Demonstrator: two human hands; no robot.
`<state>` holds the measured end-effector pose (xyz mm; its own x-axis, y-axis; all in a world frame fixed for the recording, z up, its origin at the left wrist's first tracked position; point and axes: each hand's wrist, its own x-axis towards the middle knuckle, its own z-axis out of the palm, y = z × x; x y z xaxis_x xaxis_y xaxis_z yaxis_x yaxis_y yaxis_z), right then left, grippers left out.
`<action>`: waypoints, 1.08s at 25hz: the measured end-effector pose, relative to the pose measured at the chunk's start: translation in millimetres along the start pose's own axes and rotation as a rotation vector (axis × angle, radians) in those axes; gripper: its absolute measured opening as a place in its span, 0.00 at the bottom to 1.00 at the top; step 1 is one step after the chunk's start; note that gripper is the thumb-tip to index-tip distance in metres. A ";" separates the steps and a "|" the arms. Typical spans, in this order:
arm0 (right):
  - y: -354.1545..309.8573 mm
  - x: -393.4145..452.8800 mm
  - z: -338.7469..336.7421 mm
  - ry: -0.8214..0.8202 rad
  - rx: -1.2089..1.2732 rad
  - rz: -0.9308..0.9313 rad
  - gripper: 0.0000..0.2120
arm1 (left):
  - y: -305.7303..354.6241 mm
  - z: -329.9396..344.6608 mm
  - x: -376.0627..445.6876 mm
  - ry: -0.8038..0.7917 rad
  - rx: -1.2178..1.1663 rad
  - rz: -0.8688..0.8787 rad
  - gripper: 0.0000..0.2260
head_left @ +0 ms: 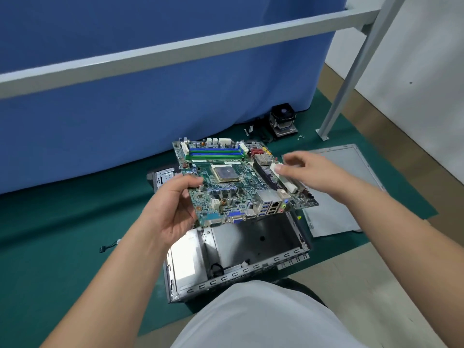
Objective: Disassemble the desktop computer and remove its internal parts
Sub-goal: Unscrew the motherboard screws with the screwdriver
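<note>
A dark green mat (62, 237) covers the floor beneath a blue cloth drape (150, 109) crossed by a grey metal rail (175, 50), with tan flooring and a white wall off toward 3 o'clock. Near the middle of the view a green rectangular motherboard (241, 179) with blue and green memory slots, a square processor socket and silver rear ports is held in the air, tilted, above the open grey sheet-metal computer case (238, 257), which lies on the mat at 6 o'clock of the board. The left hand (173, 209) grips the board's 9 o'clock edge, thumb curled onto the top face and fingers wrapped beneath. The right hand (313, 172) reaches in from 3 o'clock with fingers loosely bent, its fingertips at the white expansion slots (286, 180) on the board's 3 o'clock side; whether it pinches anything there cannot be told, as the hand is blurred. A flat grey metal side panel (351, 197) lies on the mat at 3 o'clock of the case. At 1 o'clock, against the drape, sits a black cooling fan on its heatsink (282, 121), with small loose screws (300, 137) scattered beside it. A thin black cable (109, 246) lies on the mat at 9 o'clock of the case.
</note>
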<state>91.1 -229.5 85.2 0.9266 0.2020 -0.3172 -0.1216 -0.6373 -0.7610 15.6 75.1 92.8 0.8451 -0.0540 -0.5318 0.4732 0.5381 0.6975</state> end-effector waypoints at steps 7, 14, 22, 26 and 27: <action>51.4 31.6 -16.1 -0.060 0.199 0.282 0.62 | -1.1 65.9 58.2 -0.153 0.173 -0.075 0.21; 169.5 53.7 -88.8 -0.007 0.298 0.601 0.58 | -73.1 180.0 164.7 -0.075 0.380 -0.330 0.14; 282.6 100.0 -166.1 0.152 -0.037 0.672 0.57 | -181.2 253.6 248.4 0.059 0.474 -0.543 0.06; 310.2 121.2 -167.5 0.156 -0.176 0.671 0.53 | -209.5 270.3 266.8 0.154 0.501 -0.546 0.06; 314.9 123.9 -164.4 0.167 -0.197 0.682 0.52 | -214.1 271.7 270.1 0.166 0.517 -0.552 0.08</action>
<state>226.1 -527.4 -100.6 0.7114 -0.3938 -0.5821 -0.6395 -0.7062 -0.3038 210.1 -283.2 -69.6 0.4243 -0.0512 -0.9041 0.9054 0.0068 0.4245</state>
